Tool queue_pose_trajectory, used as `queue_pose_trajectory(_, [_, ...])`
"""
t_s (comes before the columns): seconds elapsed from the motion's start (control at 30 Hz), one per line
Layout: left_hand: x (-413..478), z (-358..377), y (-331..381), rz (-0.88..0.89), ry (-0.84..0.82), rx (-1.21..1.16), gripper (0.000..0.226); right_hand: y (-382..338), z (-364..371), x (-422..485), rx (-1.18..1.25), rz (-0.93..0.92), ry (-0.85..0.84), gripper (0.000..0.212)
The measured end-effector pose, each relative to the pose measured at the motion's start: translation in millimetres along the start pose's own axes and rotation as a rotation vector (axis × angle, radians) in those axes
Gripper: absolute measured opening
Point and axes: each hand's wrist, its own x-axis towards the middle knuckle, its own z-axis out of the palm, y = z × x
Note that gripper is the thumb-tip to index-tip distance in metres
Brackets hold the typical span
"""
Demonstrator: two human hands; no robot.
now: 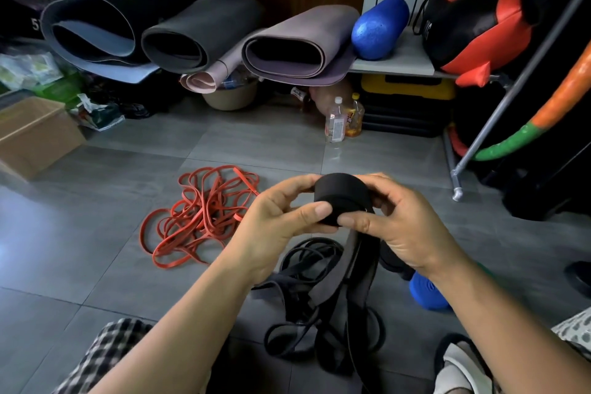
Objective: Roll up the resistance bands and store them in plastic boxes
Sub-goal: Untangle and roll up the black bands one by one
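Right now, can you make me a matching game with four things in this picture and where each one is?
Things:
1. black band roll
2. red bands
3. blue roller
4. clear bottle

Places:
A. standing on the floor beside the orange bottle
B. gripped by the left hand and right hand
C. lying on the grey shelf
D. in a tangled heap on the floor

Pairs: 1-B, 2-D, 3-C, 4-A.

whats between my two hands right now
In the head view, a rolled-up black resistance band sits between the left hand and the right hand, pinched by both; its unrolled tail hangs below.
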Motion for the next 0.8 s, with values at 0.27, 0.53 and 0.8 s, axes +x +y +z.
queue_pose_trajectory(0.27, [-2, 8, -10, -0.057, -0.036, -0.448, 0.038, 4, 11, -7, 0.375, -0.008, 0.068, 0.025])
queue_pose_trajectory(0.53, [2, -2, -7, -0.183, 0.036, -0.011, 0.040, 5, -1, -5, -0.001, 0.104, 0.051, 0.029])
queue_pose_trajectory(0.8, [8, -13, -1, 0.076, -0.035, 0.852, 0.037, 7, 1, -3, -0.505, 0.017, -0.057, 0.032])
